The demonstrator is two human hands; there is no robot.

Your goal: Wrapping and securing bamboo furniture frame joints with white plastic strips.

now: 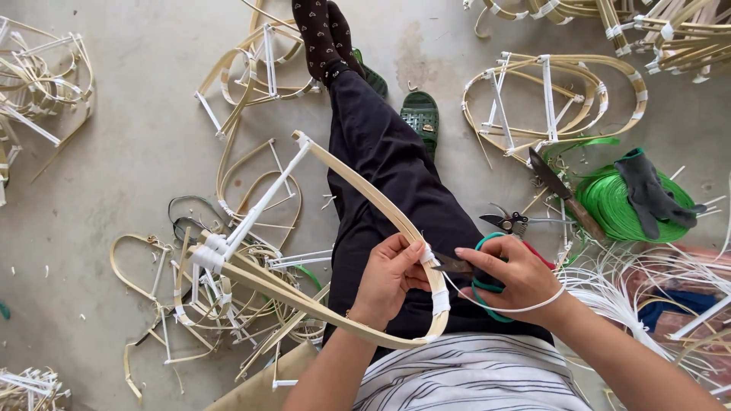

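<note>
Now – left hand (390,275) grips bamboo frame (335,251) | right hand (516,275) closed on scissors (476,268)

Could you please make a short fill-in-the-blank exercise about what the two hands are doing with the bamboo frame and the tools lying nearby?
1. The right hand holds scissors with ____ handles.
2. The left hand grips the bent bamboo frame beside a binding of ____ strip.
3. A dark glove lies on a coil of ____ strip.
4. The blades touch the frame at its ____ end, the one closest to the person.

Missing words: green; white; green; curved
</note>
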